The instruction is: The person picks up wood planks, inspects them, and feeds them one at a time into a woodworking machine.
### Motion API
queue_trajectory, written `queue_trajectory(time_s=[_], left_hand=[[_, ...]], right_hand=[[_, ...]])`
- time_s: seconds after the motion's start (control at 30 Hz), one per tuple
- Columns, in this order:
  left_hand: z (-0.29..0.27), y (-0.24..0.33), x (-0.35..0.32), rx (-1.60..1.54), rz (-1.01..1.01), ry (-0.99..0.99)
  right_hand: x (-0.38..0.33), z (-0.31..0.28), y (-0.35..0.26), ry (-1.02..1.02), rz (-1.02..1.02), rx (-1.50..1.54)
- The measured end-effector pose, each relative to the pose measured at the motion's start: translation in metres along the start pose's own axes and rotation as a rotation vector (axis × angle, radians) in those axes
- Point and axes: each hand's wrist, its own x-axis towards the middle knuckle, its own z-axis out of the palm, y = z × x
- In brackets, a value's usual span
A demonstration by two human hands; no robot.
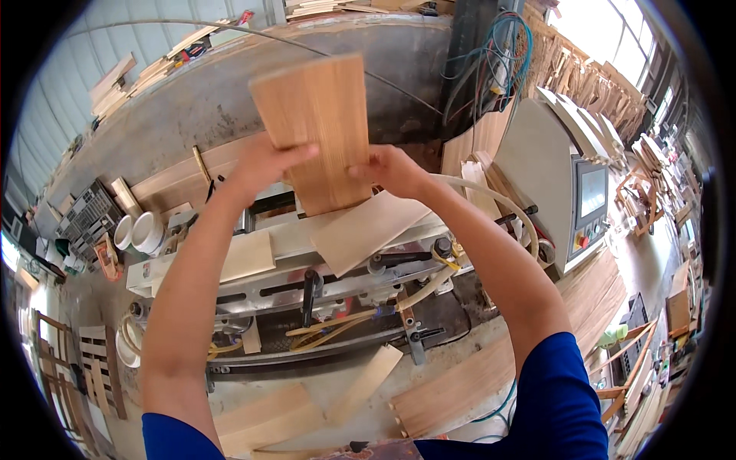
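Observation:
Between my two hands a flat brown wooden board is held up and tilted over the machine. My left hand grips its left edge, thumb across the face. On the right edge my right hand is closed, its fingers partly behind the wood. The board's lower end is just above or against a pale wooden panel lying askew on the machine; I cannot tell if they touch. Another pale panel lies below my left forearm. The metal machine bed carries black clamp levers and yellowish hoses.
A grey control cabinet with a screen and red button stands at right. White buckets are at left. A concrete wall rises behind the machine. Loose planks lie on the floor below. Blue hoses hang on a post.

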Motion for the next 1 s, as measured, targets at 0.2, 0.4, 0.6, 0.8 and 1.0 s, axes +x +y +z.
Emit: queue_trajectory(time_s=[0.2,0.4,0.6,0.8,1.0], left_hand=[[0.041,-0.029,-0.003,-0.025,-0.126,-0.092],[0.056,-0.032,0.007,-0.008,-0.027,-0.149],[0.045,-0.027,0.014,-0.017,-0.058,-0.137],[0.060,-0.040,0.002,-0.007,0.014,-0.054],[0.062,-0.047,0.007,-0.046,-0.017,-0.100]], right_hand=[[-0.028,-0.024,-0.004,-0.062,0.124,-0.273],[-0.036,-0.035,0.008,-0.058,0.099,-0.271],[-0.025,-0.041,0.012,-0.025,0.029,-0.164],[-0.038,-0.029,0.008,-0.042,0.120,-0.283],[-0.038,-0.015,-0.003,0.165,0.039,-0.057]])
